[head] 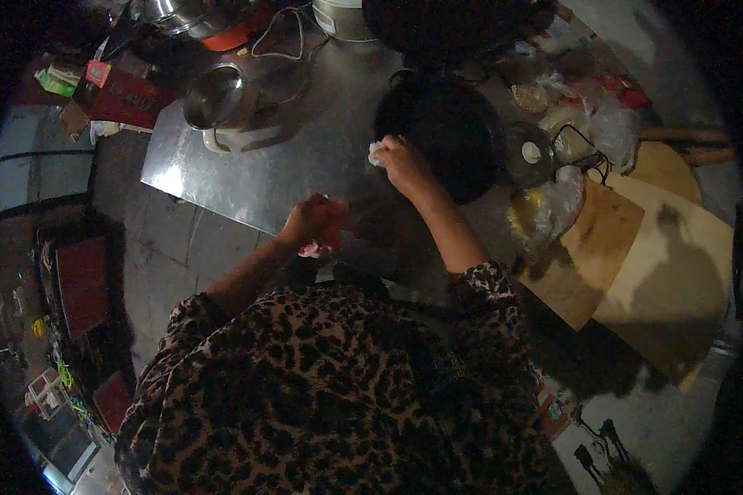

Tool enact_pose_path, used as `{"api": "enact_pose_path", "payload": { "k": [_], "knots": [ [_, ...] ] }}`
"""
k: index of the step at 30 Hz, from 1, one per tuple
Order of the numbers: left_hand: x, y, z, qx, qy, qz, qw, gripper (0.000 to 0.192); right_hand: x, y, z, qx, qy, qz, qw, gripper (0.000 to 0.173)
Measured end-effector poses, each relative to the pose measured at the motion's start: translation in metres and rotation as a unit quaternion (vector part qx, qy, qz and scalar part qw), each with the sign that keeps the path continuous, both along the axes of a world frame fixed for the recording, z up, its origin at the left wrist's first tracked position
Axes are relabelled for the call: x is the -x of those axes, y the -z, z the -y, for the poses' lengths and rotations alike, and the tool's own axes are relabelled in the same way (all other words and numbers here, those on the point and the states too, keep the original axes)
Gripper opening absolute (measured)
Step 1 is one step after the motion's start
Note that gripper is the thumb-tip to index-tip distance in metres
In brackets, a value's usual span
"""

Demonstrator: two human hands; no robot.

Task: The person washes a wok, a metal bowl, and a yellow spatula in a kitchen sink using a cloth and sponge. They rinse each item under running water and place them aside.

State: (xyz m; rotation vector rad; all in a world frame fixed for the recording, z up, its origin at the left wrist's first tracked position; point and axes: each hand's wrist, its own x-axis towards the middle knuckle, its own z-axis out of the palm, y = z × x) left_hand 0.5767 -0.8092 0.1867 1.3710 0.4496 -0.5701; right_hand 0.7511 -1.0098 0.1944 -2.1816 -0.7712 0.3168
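Observation:
My right hand [401, 162] grips a small crumpled white wad [376, 154], perhaps paper or cloth, at the left rim of a large dark round pan [446, 124]. The inside of the pan is too dark to make out. My left hand [314, 221] is curled and blurred above the near edge of the metal-topped table [340, 93]. A pink-and-white soft piece [309, 249] pokes out below its fingers; what it is cannot be told.
Left on the table, a steel bowl [213, 96] sits near a pale handled object [220, 141]. A glass lid [530, 153], plastic bags [548, 204] and wooden boards [600, 247] lie to the right. A white appliance [345, 21] stands at the back, by a looped cord [278, 55].

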Motion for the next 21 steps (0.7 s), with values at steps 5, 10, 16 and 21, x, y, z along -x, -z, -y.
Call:
{"api": "enact_pose_path", "payload": {
  "k": [5, 10, 16, 21],
  "knots": [
    [0.006, 0.013, -0.008, -0.041, -0.008, 0.017, 0.999, 0.021, 0.031, -0.011, 0.067, 0.160, -0.183, 0.200, 0.949, 0.016],
    [0.007, 0.048, -0.021, -0.293, 0.025, 0.154, 0.943, 0.022, -0.007, -0.063, 0.172, 0.183, -0.099, -0.013, 0.978, 0.024],
    [-0.069, -0.007, 0.019, -0.448, 0.292, 0.207, 0.819, 0.011, -0.049, 0.001, 0.262, -0.262, 0.414, -0.147, 0.859, 0.031],
    [-0.114, 0.043, 0.005, -0.471, 0.167, 0.381, 0.778, 0.040, -0.099, 0.051, 0.246, -0.336, 0.464, -0.129, 0.810, 0.038]
  ]
}}
